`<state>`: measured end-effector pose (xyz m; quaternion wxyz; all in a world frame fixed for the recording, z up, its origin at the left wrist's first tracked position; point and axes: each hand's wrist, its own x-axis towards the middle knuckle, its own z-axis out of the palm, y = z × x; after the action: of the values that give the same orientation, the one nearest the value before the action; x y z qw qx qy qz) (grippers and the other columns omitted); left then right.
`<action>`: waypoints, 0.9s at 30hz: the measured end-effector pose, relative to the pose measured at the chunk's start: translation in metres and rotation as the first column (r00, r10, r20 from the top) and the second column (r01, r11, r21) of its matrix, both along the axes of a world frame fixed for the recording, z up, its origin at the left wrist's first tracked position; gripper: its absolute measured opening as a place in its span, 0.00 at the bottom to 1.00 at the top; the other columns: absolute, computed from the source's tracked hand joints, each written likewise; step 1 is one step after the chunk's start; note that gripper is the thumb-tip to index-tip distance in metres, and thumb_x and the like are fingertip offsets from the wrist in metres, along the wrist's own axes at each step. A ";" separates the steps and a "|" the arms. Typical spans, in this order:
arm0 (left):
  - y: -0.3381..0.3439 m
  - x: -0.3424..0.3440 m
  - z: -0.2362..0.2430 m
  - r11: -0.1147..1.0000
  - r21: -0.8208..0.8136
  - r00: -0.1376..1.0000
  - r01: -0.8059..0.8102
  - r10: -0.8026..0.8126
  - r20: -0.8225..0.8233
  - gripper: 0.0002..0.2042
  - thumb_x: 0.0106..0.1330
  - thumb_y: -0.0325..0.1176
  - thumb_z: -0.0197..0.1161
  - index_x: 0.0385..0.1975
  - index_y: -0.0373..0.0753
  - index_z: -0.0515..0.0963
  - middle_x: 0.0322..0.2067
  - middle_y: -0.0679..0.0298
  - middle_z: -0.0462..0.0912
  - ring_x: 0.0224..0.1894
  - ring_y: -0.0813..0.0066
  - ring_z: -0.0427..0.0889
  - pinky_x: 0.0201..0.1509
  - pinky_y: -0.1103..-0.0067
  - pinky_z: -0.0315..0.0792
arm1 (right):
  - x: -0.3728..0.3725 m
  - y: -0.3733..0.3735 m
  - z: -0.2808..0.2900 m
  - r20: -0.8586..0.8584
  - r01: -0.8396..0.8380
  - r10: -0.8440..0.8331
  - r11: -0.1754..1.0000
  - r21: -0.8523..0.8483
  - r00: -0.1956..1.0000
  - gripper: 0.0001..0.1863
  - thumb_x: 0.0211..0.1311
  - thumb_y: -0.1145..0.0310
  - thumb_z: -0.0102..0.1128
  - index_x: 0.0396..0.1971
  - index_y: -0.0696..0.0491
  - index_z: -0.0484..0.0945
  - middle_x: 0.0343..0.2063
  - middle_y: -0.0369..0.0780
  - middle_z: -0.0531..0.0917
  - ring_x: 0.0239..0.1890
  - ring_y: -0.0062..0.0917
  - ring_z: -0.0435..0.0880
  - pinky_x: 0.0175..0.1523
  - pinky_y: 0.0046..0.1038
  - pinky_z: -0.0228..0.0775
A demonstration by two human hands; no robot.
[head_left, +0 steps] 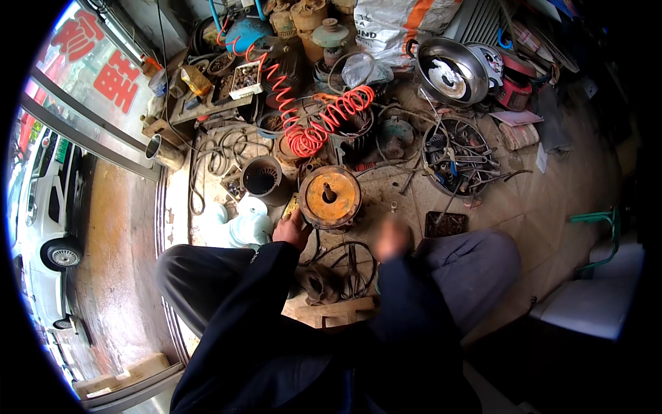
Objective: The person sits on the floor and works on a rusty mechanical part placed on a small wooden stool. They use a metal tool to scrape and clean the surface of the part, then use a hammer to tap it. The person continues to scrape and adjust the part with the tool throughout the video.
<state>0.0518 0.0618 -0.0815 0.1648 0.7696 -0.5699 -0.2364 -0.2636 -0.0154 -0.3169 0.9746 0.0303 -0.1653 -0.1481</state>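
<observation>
In front of me stands a round motor (330, 199) with a worn orange-yellow end cover and a dark shaft sticking up from its middle. My left hand (292, 230) is at its left side, fingers closed around a small yellow object (292, 205) whose kind I cannot make out. Smeared by motion, my right hand (392, 239) hovers to the right of the motor, and its fingers cannot be read. Just beyond it a small metal piece (394, 206) shows; whether the hand holds it is unclear. An open dark metal cylinder (263, 181) sits left of the motor.
A red coiled hose (308, 140) hangs behind the motor. To the right are a round tub of tools (458, 156), a small dark tray (445, 223) and a steel pan (449, 72). Cables and a wooden block (336, 311) lie between my legs. A glass door (89, 131) is left.
</observation>
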 end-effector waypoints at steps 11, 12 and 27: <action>0.002 -0.024 0.134 0.913 -0.307 0.901 0.267 -0.124 0.415 0.05 0.51 0.34 0.69 0.28 0.47 0.84 0.44 0.60 0.75 0.46 0.55 0.72 0.46 0.67 0.74 | 0.057 0.037 0.127 -0.890 0.086 -0.352 0.916 -0.391 -0.291 0.26 0.69 0.45 0.43 0.44 0.53 0.79 0.39 0.52 0.83 0.36 0.52 0.81 0.42 0.51 0.71; -0.017 -0.030 0.142 0.873 -0.380 0.897 0.306 -0.131 0.421 0.04 0.52 0.35 0.69 0.27 0.47 0.83 0.42 0.60 0.75 0.46 0.55 0.72 0.44 0.68 0.74 | 0.070 0.047 0.156 -0.757 0.000 -0.435 0.867 -0.498 -0.488 0.26 0.69 0.46 0.45 0.39 0.55 0.79 0.38 0.52 0.83 0.34 0.52 0.81 0.41 0.48 0.71; -0.077 -0.104 0.178 0.744 -0.306 0.785 0.594 -0.452 0.423 0.07 0.55 0.39 0.68 0.29 0.47 0.82 0.32 0.60 0.80 0.32 0.58 0.83 0.35 0.65 0.77 | 0.086 0.107 0.213 -0.606 -0.441 -0.711 0.700 -0.561 -0.357 0.28 0.69 0.50 0.48 0.17 0.58 0.74 0.17 0.48 0.75 0.24 0.42 0.75 0.36 0.45 0.65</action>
<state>-0.0522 -0.0155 0.0968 0.1583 0.5484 -0.8209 -0.0155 -0.1781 0.0921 -0.1037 0.5524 -0.4785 0.6585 -0.1798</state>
